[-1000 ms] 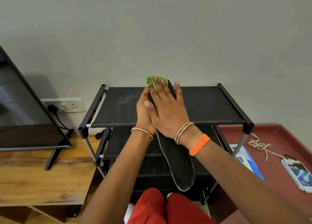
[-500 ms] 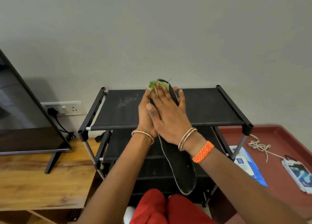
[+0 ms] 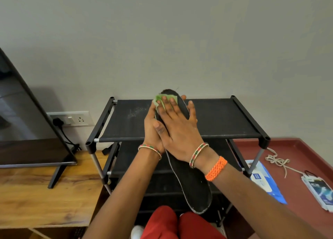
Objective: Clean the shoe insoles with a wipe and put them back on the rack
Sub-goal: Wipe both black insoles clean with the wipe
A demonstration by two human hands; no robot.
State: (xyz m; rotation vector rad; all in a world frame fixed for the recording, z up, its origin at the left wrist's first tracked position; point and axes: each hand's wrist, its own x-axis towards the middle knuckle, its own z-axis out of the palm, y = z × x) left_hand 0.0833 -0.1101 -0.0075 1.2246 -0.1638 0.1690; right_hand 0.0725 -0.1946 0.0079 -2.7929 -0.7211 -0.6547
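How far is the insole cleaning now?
Nothing looks finished yet. In hand: the left hand holds the black insole from below while the right hand presses the green wipe on its toe end. Left: returning it to the rack; no other insole visible.

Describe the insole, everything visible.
The insole is long, black and flat, with a pale edge and light specks near the heel. It is held in the air, tilted, toe toward the wall above the rack, heel toward the person. The left hand supports its left side; the right hand lies flat on top, pressing a green wipe at the toe.
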